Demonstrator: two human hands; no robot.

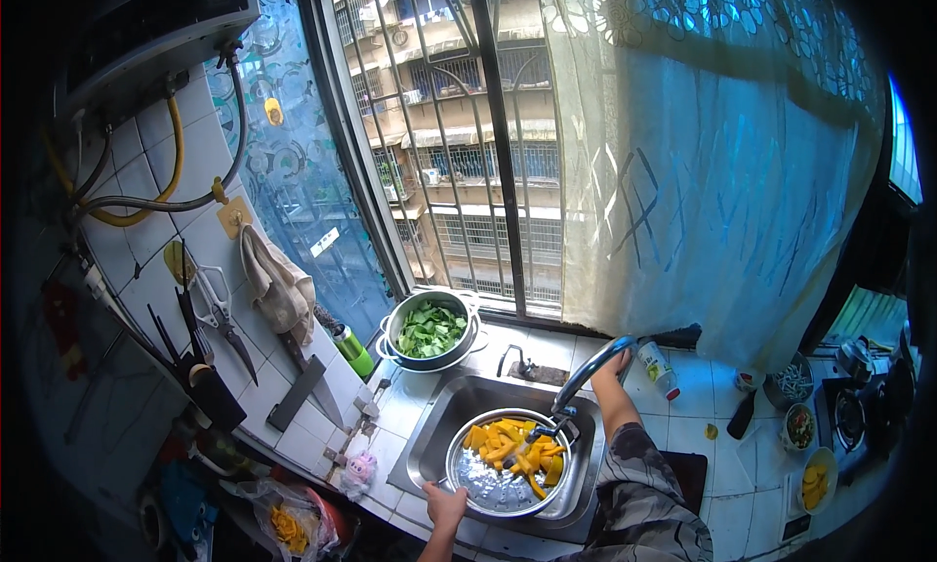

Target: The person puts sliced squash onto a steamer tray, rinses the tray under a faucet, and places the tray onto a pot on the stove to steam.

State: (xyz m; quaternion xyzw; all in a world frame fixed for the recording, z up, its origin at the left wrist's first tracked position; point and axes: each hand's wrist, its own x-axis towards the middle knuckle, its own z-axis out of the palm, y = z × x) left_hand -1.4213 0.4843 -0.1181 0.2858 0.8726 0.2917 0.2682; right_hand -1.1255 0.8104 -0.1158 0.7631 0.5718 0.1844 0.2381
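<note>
My left hand (445,505) grips the near left rim of a round perforated metal steamer basket (492,494), which sits in the stainless steel sink (432,445). Orange-yellow pumpkin pieces (505,445) lie in its far and right part. Water seems to run onto them from the curved chrome faucet (585,375). Raised at the far right side of the sink, my right hand (615,363) is at the faucet's bend, partly hidden by it; whether its fingers close on the metal cannot be made out.
Left of the faucet, a pot of chopped green leaves (432,330) stands by the window. A plastic bottle (657,371) lies on the tiled counter, with bowls and a gas stove (849,415) further right. Knives (315,386) and scissors (219,306) hang on the left wall above a peel-filled bag (289,529).
</note>
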